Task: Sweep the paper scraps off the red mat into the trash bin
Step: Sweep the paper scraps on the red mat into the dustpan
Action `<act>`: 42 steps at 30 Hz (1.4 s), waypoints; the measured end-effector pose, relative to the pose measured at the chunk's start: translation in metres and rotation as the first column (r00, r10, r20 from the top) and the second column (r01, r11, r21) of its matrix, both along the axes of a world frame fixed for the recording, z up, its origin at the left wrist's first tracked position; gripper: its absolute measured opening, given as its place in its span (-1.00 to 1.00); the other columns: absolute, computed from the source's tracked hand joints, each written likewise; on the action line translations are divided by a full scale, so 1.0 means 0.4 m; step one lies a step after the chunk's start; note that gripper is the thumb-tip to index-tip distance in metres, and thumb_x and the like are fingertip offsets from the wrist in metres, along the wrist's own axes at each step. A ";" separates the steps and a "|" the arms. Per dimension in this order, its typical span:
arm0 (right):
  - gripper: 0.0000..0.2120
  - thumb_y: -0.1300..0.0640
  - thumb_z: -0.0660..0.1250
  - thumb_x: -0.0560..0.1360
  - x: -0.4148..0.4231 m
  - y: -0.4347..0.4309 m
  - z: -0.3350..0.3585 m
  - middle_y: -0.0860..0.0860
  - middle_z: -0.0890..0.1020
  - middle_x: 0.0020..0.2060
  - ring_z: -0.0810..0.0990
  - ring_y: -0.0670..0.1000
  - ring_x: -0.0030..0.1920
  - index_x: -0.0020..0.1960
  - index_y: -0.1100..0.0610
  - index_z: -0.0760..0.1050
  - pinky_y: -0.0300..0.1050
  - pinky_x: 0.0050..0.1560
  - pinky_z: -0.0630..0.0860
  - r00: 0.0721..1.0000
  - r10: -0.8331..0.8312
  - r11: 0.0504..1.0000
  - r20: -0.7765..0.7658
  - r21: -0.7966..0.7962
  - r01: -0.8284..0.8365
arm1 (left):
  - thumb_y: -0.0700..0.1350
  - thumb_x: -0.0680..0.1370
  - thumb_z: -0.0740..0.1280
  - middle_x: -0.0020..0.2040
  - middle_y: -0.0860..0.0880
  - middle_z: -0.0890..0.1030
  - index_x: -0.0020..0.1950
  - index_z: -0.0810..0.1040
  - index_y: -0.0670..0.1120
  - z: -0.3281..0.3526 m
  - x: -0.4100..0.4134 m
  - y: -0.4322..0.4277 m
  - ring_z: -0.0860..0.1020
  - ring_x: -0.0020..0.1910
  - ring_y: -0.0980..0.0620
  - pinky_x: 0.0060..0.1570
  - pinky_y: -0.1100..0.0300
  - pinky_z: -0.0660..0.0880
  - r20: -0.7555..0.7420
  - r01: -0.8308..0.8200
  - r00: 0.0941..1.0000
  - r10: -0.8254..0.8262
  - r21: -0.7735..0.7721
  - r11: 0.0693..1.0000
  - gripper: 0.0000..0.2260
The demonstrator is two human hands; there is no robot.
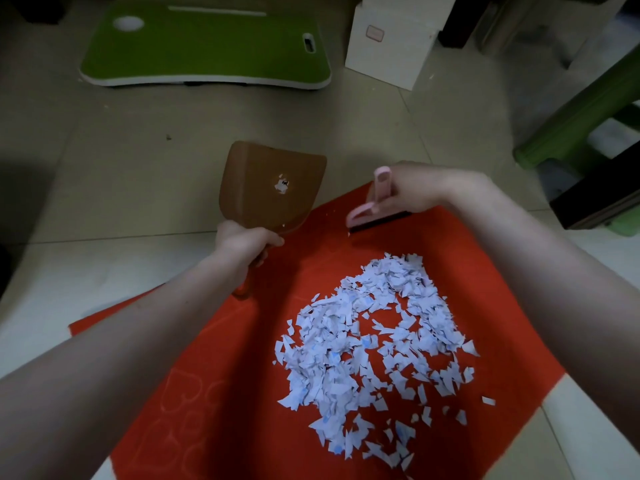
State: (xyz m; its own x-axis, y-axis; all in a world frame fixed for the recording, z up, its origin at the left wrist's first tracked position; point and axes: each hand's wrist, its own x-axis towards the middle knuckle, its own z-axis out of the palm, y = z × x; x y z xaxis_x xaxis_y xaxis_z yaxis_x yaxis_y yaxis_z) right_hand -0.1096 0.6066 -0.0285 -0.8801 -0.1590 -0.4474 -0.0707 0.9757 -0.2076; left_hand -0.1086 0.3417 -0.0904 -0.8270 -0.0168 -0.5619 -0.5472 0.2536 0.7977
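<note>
view: head cam, looking down at the floor
left hand (247, 242): fingers curling round the handle of the brown dustpan (277, 188), holding it over the mat's far-left edge with the wide end pointing away from the person
right hand (405, 192): gripping the pink brush (367, 206), dark bristle strip running roughly left-right at the mat's far corner
scraps: paper scraps (374, 341) lying in one loose pile mid red mat (225, 375), strays trailing toward the near-right edge
key relation: pile sitting on the person's side of the bristles, near them; brush hand nearer the pile than dustpan hand
hidden: trash bin not identifiable, white box (388, 39) at top may be it, cannot tell; dustpan handle mostly inside the fist; mat's near corner running out of frame
</note>
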 end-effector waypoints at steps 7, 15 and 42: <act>-0.83 0.03 0.31 0.52 -0.025 -0.066 -0.129 0.06 0.65 -0.04 0.60 0.10 -0.02 0.00 0.11 0.58 -0.02 0.01 0.52 0.972 -0.195 0.975 -0.132 -0.135 0.178 | -0.37 0.32 0.49 -0.39 -0.12 0.46 -0.24 0.46 -0.17 0.000 0.005 0.011 0.37 -0.53 0.02 -0.50 0.20 0.33 0.003 0.009 1.000 -0.009 0.007 1.000 -0.77; -0.76 -0.13 0.37 0.42 0.017 0.002 -0.002 -0.03 0.65 -0.15 0.62 0.06 -0.11 -0.05 0.02 0.57 0.00 0.05 0.55 0.982 -0.013 0.984 0.186 0.179 -0.021 | -0.37 0.33 0.48 -0.39 -0.11 0.47 -0.27 0.46 -0.18 -0.006 0.009 0.010 0.37 -0.51 0.02 -0.49 0.19 0.34 0.019 0.018 1.000 -0.018 0.005 1.000 -0.78; -0.77 0.00 0.32 0.52 0.042 -0.050 -0.102 0.12 0.62 -0.08 0.59 0.15 -0.07 0.03 0.16 0.56 -0.13 -0.22 0.37 0.996 -0.084 0.994 -0.013 0.064 0.084 | -0.37 0.33 0.49 -0.41 -0.10 0.46 -0.27 0.46 -0.18 0.010 0.018 0.043 0.36 -0.54 0.05 -0.56 0.25 0.31 -0.006 0.052 0.999 -0.052 0.006 0.999 -0.78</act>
